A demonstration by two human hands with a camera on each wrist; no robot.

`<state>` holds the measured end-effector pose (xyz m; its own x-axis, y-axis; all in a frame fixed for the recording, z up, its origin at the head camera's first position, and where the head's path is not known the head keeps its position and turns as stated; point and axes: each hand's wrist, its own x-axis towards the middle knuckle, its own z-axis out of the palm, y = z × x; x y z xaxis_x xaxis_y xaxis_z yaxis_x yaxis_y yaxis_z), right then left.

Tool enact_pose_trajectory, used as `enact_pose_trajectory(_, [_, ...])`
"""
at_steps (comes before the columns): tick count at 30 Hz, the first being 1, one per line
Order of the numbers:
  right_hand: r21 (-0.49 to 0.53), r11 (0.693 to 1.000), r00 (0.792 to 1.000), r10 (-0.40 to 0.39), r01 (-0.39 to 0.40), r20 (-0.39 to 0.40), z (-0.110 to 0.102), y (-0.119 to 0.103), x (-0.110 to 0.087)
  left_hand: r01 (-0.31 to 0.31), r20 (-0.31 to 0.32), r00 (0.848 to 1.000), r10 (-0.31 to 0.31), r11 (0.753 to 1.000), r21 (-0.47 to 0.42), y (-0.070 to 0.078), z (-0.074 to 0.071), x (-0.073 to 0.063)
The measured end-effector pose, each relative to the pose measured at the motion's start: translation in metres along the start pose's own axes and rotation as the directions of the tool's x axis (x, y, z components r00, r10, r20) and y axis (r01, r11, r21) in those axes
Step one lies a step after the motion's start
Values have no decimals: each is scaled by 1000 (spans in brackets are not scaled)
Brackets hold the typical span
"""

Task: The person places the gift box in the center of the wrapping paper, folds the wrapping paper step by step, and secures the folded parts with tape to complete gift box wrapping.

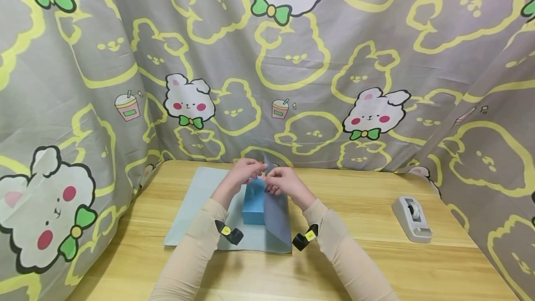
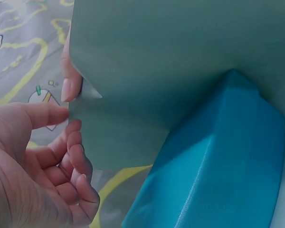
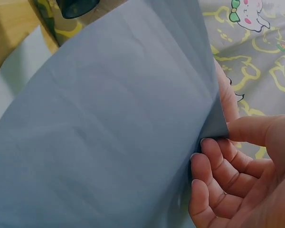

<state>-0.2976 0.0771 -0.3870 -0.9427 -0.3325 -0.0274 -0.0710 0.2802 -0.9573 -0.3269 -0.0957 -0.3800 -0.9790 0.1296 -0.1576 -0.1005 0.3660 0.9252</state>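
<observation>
A blue box (image 1: 253,208) rests on a light blue-grey sheet of paper (image 1: 196,206), whose right side is lifted up beside the box. My left hand (image 1: 245,171) pinches the far edge of the lifted paper between thumb and index finger, the other fingers loosely bent. Just across from it, my right hand (image 1: 286,181) also pinches that edge with thumb and fingertips. In the left wrist view, the paper (image 2: 156,52) has a small crease or notch between the two hands, and the box (image 2: 204,180) lies below. The raised paper (image 3: 109,109) hides the box in the right wrist view.
A grey-white tape dispenser (image 1: 412,219) with a roll stands on the right part of the wooden table (image 1: 351,208). A patterned curtain (image 1: 301,82) hangs behind and at both sides. Each wrist carries a small black camera (image 1: 307,237).
</observation>
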Motion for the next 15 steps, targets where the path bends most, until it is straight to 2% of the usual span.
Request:
enact_pose_trajectory(6, [8,1000,1000,2,-2,-1,0,2,0,-13,-16,1000,12,1000,-15,-6,-1,5])
enact_pose_trajectory(15, [34,999,999,36,-35,-20,-8,15,-3,14,-57,998,-15,1000,-21,-22,-9,9])
